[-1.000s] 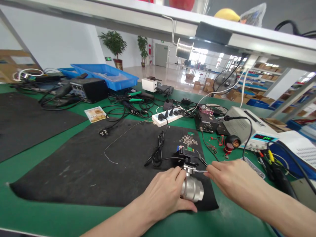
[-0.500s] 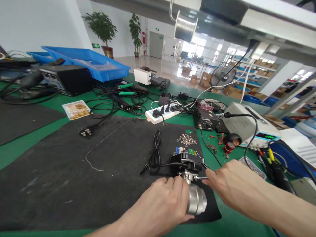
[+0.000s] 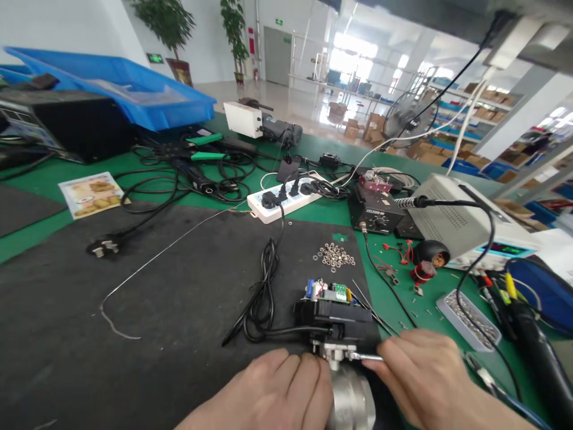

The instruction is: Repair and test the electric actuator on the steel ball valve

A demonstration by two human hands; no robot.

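At the bottom edge, my left hand (image 3: 273, 391) wraps round a silver metal valve body (image 3: 351, 400) on the black mat (image 3: 134, 310). A black actuator box (image 3: 335, 316) with a small green circuit board sits on top of the valve. My right hand (image 3: 425, 376) pinches a thin metal tool (image 3: 367, 357) whose tip meets the bracket between actuator and valve. A black cable runs from the actuator to a bundled coil (image 3: 262, 292).
A pile of small washers (image 3: 333, 255) lies behind the actuator. Further back stand a white power strip (image 3: 286, 200), a soldering station (image 3: 376, 215) and a bench power supply (image 3: 465, 224). A blue tray (image 3: 134, 95) and black box (image 3: 67, 125) are at the left.
The view has dropped lower and closer, so the hands and valve now sit at the bottom edge. Both hands keep their grip on the valve and the tool.
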